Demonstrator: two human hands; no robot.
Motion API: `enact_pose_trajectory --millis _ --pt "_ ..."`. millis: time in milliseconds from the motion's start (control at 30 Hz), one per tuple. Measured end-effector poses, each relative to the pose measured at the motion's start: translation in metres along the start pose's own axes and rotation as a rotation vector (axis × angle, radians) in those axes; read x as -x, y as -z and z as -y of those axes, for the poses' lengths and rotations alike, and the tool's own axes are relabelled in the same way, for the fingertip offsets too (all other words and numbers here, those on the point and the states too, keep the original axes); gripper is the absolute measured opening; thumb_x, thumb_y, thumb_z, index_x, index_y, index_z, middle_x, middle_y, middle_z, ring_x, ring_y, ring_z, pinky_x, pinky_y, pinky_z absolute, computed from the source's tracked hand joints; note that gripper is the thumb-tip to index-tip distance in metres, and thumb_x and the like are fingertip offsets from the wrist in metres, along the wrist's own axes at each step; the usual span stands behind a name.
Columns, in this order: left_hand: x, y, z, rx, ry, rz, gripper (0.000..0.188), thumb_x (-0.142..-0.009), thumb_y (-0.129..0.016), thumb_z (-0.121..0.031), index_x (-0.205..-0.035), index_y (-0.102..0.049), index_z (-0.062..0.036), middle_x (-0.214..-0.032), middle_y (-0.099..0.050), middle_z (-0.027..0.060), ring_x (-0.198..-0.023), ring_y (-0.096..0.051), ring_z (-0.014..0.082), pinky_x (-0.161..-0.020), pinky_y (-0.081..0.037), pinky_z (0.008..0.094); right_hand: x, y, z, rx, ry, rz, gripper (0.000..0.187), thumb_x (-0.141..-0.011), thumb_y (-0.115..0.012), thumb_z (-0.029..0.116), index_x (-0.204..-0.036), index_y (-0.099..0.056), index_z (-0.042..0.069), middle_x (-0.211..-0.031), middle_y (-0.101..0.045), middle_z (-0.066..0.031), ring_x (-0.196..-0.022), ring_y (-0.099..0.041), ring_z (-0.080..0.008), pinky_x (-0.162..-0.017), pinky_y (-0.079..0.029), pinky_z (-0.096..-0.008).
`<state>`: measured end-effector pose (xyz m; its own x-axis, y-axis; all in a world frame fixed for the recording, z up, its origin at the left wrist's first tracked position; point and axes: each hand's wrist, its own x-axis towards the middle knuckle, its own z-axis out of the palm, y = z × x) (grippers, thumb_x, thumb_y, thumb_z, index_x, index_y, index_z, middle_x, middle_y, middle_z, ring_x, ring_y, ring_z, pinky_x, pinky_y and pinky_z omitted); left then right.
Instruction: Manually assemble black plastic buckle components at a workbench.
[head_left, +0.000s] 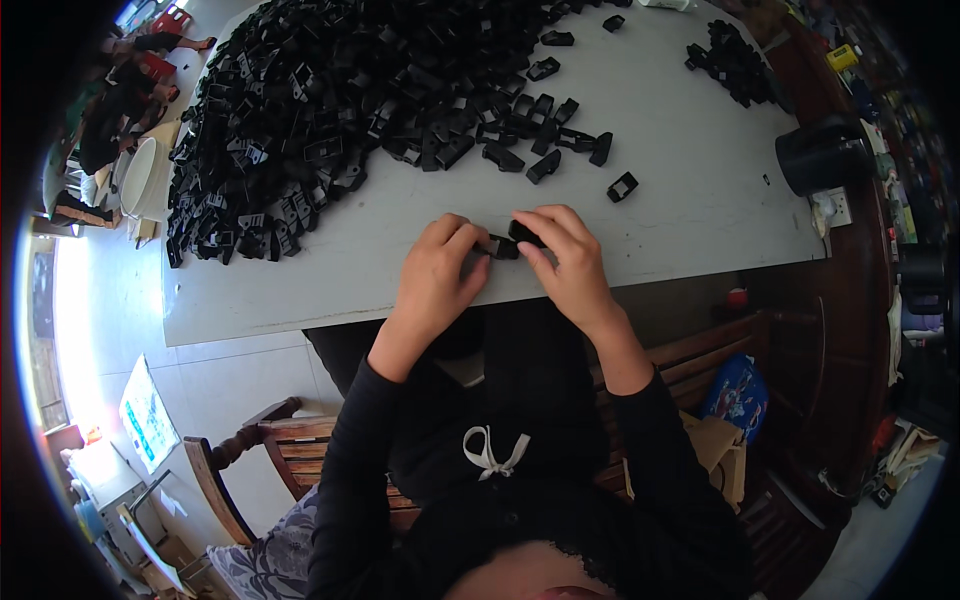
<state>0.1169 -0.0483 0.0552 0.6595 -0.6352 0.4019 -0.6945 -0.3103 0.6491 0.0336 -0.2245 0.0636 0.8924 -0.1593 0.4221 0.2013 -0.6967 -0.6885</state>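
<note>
Near the front edge of the table, my left hand (435, 272) pinches a small black plastic part (503, 249) between thumb and fingers. Close against it, my right hand (572, 262) grips another black plastic part (522, 233). The two parts meet or nearly meet between my fingertips; whether they are joined I cannot tell. A large heap of similar black parts (300, 110) covers the table's far left and middle. One loose part with a square opening (622, 187) lies beyond my right hand.
The grey tabletop (690, 215) carries a smaller black pile (735, 65) at far right and a black cylindrical container (823, 157) by its right edge. A wooden bench (295, 435) is behind me. Other people (110, 115) are at the far left.
</note>
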Motion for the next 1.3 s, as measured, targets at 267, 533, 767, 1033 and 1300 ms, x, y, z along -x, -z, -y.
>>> enact_pose_trajectory --millis 267,533,767,1033,1300 --pt "0.007 -0.004 -0.017 -0.192 0.055 0.064 0.023 -0.075 -0.074 -0.015 -0.093 -0.061 -0.0081 -0.086 -0.058 0.0058 -0.080 -0.058 0.0259 -0.065 -0.044 0.0378 0.007 -0.004 0.005 -0.314 -0.281 -0.099 0.030 -0.093 -0.060 0.005 -0.122 -0.063 0.003 -0.109 -0.061 -0.0059 -0.097 -0.059 -0.0131 -0.077 -0.048 -0.0238" --pt "0.012 -0.002 0.003 0.064 0.041 -0.017 0.041 -0.071 -0.076 -0.002 -0.107 -0.056 -0.0060 -0.095 -0.062 0.0082 -0.086 -0.060 0.0272 -0.073 -0.049 0.0366 0.004 -0.002 0.012 -0.158 -0.048 0.036 0.039 -0.080 -0.067 -0.006 -0.118 -0.065 0.003 -0.111 -0.063 -0.0113 -0.097 -0.063 -0.0233 -0.079 -0.052 -0.0309" --pt "0.014 -0.001 0.002 0.212 0.093 0.030 0.068 -0.068 -0.073 0.008 -0.131 -0.051 -0.0068 -0.100 -0.063 0.0113 -0.094 -0.062 0.0286 -0.082 -0.052 0.0363 -0.003 -0.025 0.012 -0.078 0.187 0.098 0.024 -0.073 -0.070 -0.009 -0.095 -0.070 -0.001 -0.099 -0.068 -0.0121 -0.095 -0.065 -0.0277 -0.077 -0.055 -0.0351" --pt "0.019 0.001 0.005 0.187 0.091 -0.013 0.071 -0.068 -0.072 0.010 -0.133 -0.050 -0.0070 -0.101 -0.063 0.0109 -0.096 -0.061 0.0289 -0.083 -0.051 0.0371 0.015 -0.024 0.016 0.247 0.352 0.065 0.027 -0.077 -0.073 0.007 -0.104 -0.074 0.004 -0.118 -0.067 -0.0117 -0.116 -0.058 -0.0306 -0.095 -0.048 -0.0418" --pt "0.020 0.025 -0.002 0.137 0.007 0.231 0.054 -0.071 -0.074 0.003 -0.122 -0.058 -0.0055 -0.099 -0.064 0.0099 -0.095 -0.060 0.0299 -0.085 -0.049 0.0385 -0.020 0.001 -0.020 0.154 0.218 -0.087 0.017 -0.087 -0.064 0.014 -0.098 -0.072 0.004 -0.119 -0.065 -0.0134 -0.119 -0.056 -0.0330 -0.101 -0.043 -0.0438"
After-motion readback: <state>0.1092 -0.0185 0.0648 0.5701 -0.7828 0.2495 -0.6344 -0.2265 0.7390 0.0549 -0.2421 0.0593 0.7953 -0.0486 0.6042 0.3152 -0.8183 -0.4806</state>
